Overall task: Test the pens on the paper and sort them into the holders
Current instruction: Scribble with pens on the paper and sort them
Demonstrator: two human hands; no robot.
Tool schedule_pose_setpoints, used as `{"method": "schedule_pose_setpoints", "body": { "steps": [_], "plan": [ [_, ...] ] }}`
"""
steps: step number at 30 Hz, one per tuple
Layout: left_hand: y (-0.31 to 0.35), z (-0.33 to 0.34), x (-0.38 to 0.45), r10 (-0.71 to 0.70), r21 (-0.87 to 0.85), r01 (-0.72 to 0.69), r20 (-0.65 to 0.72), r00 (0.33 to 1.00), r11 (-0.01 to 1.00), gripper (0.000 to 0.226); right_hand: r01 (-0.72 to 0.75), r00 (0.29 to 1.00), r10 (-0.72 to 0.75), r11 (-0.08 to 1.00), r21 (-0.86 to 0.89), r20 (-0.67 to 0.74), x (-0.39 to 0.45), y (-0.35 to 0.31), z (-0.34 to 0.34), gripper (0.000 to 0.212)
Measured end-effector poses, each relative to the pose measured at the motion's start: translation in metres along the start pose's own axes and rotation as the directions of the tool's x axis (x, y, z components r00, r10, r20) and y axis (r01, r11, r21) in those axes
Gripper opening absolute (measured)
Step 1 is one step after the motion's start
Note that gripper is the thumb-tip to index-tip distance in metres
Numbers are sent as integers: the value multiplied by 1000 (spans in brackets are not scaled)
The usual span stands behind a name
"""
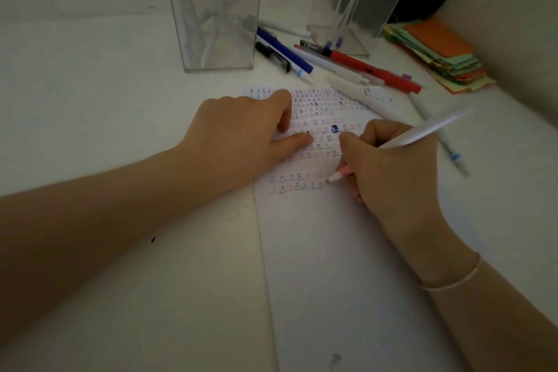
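Gripping a white pen (401,142) in my right hand (392,166), I am resting its pink tip on the paper (332,266) beside rows of small test marks. My left hand (241,130) is pressing the sheet flat at ten o'clock, fingers relaxed. Loose pens (347,65) are lying on the desk (90,100) at twelve o'clock, between two clear holders (217,9).
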State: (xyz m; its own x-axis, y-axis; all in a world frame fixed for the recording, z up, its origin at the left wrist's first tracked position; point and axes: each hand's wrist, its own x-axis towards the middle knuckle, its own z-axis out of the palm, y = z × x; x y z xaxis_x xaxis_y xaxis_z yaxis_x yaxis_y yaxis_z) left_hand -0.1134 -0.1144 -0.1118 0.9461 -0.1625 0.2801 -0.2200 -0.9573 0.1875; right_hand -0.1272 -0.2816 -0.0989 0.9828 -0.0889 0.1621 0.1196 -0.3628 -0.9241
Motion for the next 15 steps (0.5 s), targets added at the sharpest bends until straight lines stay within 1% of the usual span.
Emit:
{"method": "schedule_pose_setpoints", "body": {
  "steps": [6, 12, 15],
  "plan": [
    [0, 1, 0, -13, 1, 13, 3, 1000, 1000, 44, 84, 996, -88, 990, -114, -31, 2, 4, 2, 30],
    [1, -1, 0, -25, 8, 25, 24, 999, 1000, 45, 61, 998, -60, 994, -94, 14, 1, 3, 0, 30],
    [2, -1, 0, -30, 8, 30, 30, 999, 1000, 45, 56, 998, -56, 994, -91, -2, 2, 3, 0, 30]
  ]
}}
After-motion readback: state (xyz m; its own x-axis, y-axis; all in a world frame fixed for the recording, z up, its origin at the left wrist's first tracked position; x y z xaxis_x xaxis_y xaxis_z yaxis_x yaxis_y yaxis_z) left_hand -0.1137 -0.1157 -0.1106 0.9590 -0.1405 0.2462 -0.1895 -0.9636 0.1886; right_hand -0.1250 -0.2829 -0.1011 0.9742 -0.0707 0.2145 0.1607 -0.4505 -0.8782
